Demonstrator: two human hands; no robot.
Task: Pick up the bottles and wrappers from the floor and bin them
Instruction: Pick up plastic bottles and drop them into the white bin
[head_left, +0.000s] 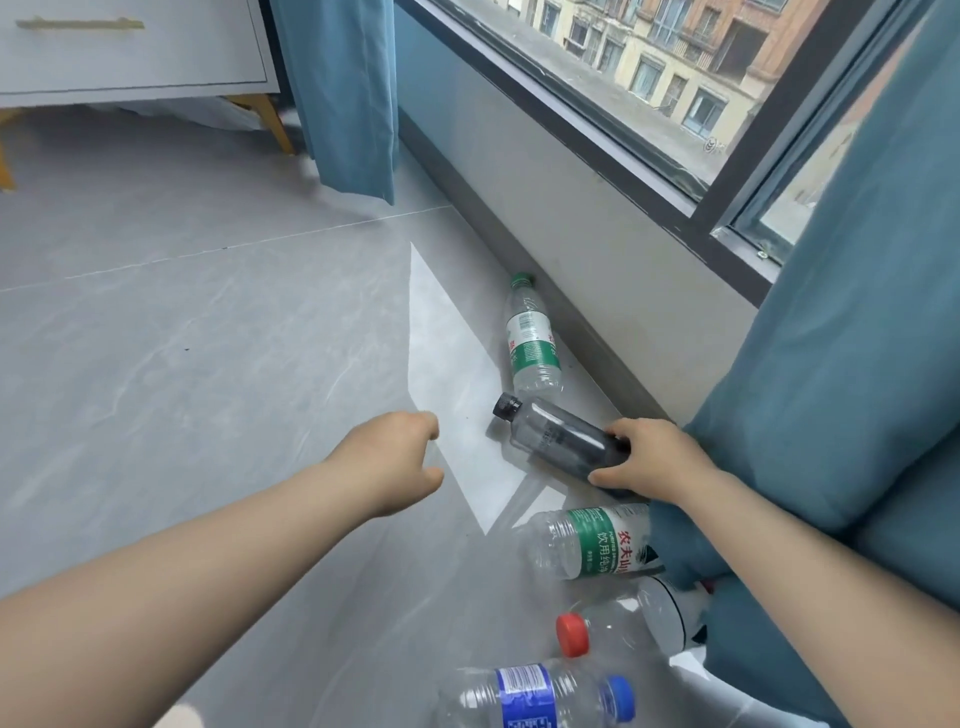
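Slippage is your risk: your right hand (654, 457) pinches only the dark bottle (563, 439)'s base, perhaps loosely, while your left hand (395, 462) hangs half-curled, empty.

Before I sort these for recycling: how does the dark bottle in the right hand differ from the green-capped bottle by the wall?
The dark bottle is smoky grey with a black cap and no paper label showing; the green-capped bottle is clear with a green and white label. The right hand grips the dark bottle's base; the green-capped bottle lies untouched along the skirting. Both are plastic, capped, on their sides, and look empty.
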